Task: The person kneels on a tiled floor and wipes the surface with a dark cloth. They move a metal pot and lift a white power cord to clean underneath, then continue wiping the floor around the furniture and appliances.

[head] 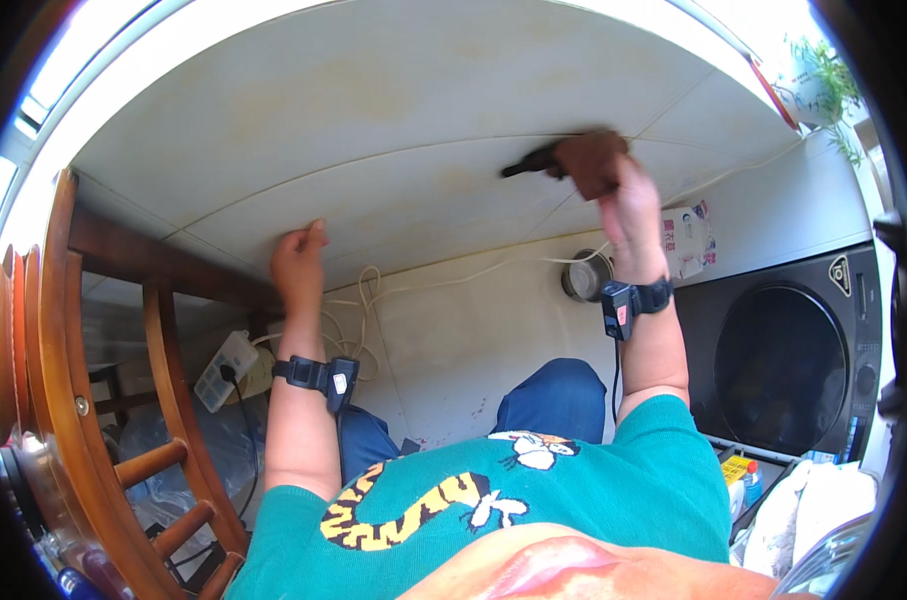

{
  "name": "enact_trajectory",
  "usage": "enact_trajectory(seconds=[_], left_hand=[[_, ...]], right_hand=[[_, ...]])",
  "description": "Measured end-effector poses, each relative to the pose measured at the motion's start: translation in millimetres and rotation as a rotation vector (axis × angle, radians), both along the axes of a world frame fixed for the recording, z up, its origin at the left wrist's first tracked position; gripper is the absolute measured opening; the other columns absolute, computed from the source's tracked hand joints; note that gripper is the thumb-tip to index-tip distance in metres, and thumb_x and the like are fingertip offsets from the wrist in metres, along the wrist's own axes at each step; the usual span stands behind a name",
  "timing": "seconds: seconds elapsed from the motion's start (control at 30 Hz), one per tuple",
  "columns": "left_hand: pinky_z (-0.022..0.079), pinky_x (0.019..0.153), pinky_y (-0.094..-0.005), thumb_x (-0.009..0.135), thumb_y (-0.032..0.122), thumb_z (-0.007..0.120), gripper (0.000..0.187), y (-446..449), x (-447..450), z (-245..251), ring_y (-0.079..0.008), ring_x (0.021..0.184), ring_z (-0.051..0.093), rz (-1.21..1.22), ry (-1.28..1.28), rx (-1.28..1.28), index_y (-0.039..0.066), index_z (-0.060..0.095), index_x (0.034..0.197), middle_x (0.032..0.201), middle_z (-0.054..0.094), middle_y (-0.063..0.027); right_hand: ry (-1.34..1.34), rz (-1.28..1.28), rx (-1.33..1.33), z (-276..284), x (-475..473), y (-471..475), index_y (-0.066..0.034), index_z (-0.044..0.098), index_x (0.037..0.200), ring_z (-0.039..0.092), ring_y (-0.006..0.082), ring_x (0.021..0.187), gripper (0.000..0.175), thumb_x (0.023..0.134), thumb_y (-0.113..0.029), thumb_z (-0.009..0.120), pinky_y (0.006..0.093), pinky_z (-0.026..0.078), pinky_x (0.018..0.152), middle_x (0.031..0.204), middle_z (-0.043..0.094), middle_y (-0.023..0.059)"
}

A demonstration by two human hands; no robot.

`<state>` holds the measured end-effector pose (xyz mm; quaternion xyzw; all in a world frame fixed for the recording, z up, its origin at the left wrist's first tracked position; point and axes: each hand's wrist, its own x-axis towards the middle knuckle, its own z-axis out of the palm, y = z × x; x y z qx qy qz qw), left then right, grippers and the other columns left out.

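My right hand (pixel 633 191) grips a brown cloth (pixel 592 161) against the pale tiled wall (pixel 393 172), high on the right. A dark, blurred part sticks out to the left of the cloth; I cannot tell whether it belongs to it. The wall carries faint yellowish stains. On the left, my left hand (pixel 299 262) is held near the same wall, fingers curled in and thumb up, with nothing visible in it. Whether it touches the tiles is unclear. Both wrists wear black straps with small devices.
A wooden ladder-like frame (pixel 168 375) stands at left, beside a white power strip (pixel 227 371). A white cable (pixel 453 279) runs along the floor past a metal bowl (pixel 587 277). At right are a printed box (pixel 686 240), a dark front-loading washing machine (pixel 783 367) and a plant (pixel 828 82).
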<state>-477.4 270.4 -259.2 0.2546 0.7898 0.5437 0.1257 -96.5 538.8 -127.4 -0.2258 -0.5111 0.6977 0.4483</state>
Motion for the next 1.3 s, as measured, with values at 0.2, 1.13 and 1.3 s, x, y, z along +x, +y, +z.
enact_trajectory(seconds=[0.2, 1.13, 1.3], left_hand=[[0.055, 0.079, -0.0339, 0.096, 0.038, 0.081, 0.035, 2.7, 3.2, 2.5, -0.018, 0.081, 0.074, -0.002, -0.028, -0.001, 0.002, 0.079, 0.095, 0.086, 0.08, -0.0082], [0.058, 0.09, -0.0438, 0.097, 0.026, 0.065, 0.022, -36.6, -16.8, 15.3, -0.0348, 0.106, 0.073, -0.157, 0.034, -0.408, 0.011, 0.078, 0.107, 0.11, 0.078, -0.014], [0.057, 0.086, -0.0374, 0.098, 0.02, 0.065, 0.019, -46.6, -20.2, 19.4, -0.026, 0.096, 0.075, -0.109, 0.069, -0.394, 0.008, 0.077, 0.108, 0.099, 0.079, -0.0094]], right_hand=[[-0.465, -0.987, 0.786, 54.2, -35.9, -0.5, 0.0051, 0.051, 0.152, 0.055, 0.0351, 0.139, 0.061, 0.098, -0.016, 0.072, 0.0413, 0.042, 0.118, 0.152, 0.055, 0.0224], [-0.708, 0.058, 2.24, -139.7, -212.3, -125.5, -0.0178, 0.071, 0.137, 0.053, 0.0197, 0.126, 0.045, 0.093, -0.018, 0.064, 0.0353, 0.045, 0.095, 0.151, 0.058, -0.0053], [-0.739, 0.196, 2.132, -116.8, -204.6, -116.9, -0.0174, 0.073, 0.132, 0.054, 0.0187, 0.13, 0.039, 0.094, -0.018, 0.064, 0.0391, 0.045, 0.106, 0.145, 0.063, -0.0047]])
